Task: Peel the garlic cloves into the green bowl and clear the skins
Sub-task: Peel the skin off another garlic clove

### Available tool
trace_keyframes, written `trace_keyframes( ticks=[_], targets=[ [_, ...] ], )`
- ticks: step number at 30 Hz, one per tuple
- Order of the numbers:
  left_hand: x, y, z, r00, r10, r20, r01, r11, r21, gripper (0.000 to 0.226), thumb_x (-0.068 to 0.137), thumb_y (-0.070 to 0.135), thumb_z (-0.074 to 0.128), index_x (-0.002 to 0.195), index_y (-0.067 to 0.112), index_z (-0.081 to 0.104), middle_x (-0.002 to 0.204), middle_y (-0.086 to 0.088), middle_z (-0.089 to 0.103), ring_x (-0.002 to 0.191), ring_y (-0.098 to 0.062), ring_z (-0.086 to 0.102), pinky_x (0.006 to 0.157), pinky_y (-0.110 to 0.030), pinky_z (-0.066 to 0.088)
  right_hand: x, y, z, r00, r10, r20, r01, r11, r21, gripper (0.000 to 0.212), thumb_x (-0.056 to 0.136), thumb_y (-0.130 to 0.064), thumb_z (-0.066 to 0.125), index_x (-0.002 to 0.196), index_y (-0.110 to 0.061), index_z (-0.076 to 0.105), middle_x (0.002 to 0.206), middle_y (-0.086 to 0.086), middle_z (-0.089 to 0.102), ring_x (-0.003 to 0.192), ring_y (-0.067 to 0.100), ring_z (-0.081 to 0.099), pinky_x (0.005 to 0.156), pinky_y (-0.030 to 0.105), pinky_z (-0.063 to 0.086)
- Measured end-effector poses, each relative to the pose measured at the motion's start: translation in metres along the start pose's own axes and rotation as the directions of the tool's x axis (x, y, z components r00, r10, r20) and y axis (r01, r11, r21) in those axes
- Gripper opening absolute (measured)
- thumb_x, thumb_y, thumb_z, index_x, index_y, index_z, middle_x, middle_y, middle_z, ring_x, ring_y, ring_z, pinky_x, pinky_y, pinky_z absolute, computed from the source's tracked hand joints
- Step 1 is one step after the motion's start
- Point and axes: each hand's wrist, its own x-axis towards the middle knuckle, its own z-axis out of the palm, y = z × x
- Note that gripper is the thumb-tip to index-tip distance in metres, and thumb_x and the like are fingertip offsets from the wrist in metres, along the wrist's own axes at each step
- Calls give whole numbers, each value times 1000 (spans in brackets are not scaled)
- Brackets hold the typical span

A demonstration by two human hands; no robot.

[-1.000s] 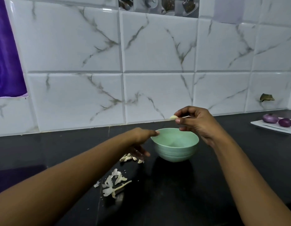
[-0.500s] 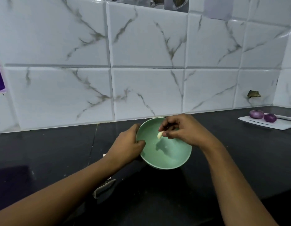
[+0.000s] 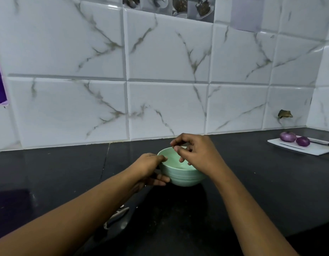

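- Black surface [image 3: 252, 182] against a white marble-look tile wall [image 3: 160, 52]; two purple onions [image 3: 287, 136] on a white board [image 3: 307, 149] far right, well apart from the work
- green bowl [image 3: 184, 178] sits mid-surface, upright
- left hand [image 3: 150, 168] clamps the bowl: thumb on the left rim, fingers curled round the outer wall
- right hand [image 3: 198, 154] hovers over the bowl mouth, fingers loosely curled and spread, nothing visible between thumb and forefinger; reads as empty
- pale patch at the bowl bottom could be a peeled clove, too blurred to confirm; clove count unknown
- skins [image 3: 120, 212]: a few pale scraps on the surface beside the left forearm, partly hidden by it, not yet cleared
- no unpeeled cloves in view; the arms may hide some
- status guess: peeling under way or near done, likely at least one clove in the bowl; skin cleanup entirely left
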Motion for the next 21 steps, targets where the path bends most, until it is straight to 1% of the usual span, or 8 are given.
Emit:
trace_keyframes(
  ticks=[2,4,7,9,11,14,16,21],
  targets=[
    [-6,4,-5,1000,-10,4,10,1000,5,33,97,28,51,120,5,50,111,-13,56,54,-23,65,50,-30,55,0,-2,6,991,-95,-93,92,995,-34,9,85,-16,65,89,-24,69,79,-16,67,52,9,60,55,12,39],
    [-15,12,-18,998,41,-53,-36,994,102,41,95,34,54,127,9,48,122,-9,54,60,-25,67,47,-28,52,-2,-8,13,958,-210,-198,208,978,-31,10,84,-20,65,92,-22,70,77,-16,65,50,10,56,55,11,39],
    [-36,21,-56,943,290,-164,-223,915,335,32,94,29,57,124,19,53,116,2,61,61,-23,69,49,-26,49,-7,-21,27,914,-333,-232,348,937,23,13,85,-16,61,94,-14,70,78,-16,62,53,0,55,54,8,38],
    [-50,20,-89,887,427,-174,-303,824,479,17,94,26,57,110,21,62,98,4,71,61,-21,70,52,-27,49,-11,-27,38,914,-388,-122,391,920,6,15,86,-12,58,96,-10,70,81,-12,63,54,-8,53,57,5,37],
    [-60,10,-122,850,492,-186,-302,746,594,11,94,25,57,95,22,67,82,3,74,60,-19,70,52,-29,50,-14,-29,52,920,-388,49,390,920,-41,20,86,-9,54,100,-11,69,87,-6,63,57,-10,53,61,9,41],
    [-59,-13,-160,828,513,-227,-214,663,717,14,93,24,59,83,24,69,71,14,72,56,-8,67,55,-29,49,-13,-23,70,934,-261,244,327,898,-295,32,86,-1,48,109,-14,65,100,3,62,79,12,62,80,34,48],
    [-50,-24,-175,823,524,-218,-118,534,837,15,91,28,61,77,27,69,62,21,68,52,3,62,58,-25,47,-11,-15,78,946,-143,291,272,837,-474,38,88,-1,44,117,-17,61,111,5,59,100,25,58,87,37,44],
    [-41,-35,-175,871,491,-29,-113,256,960,9,89,40,61,92,37,69,72,21,60,68,4,57,71,-25,49,-12,-5,90,916,-84,393,307,778,-548,36,91,-7,47,118,-26,61,113,-1,56,103,22,57,78,32,41]
  ],
)
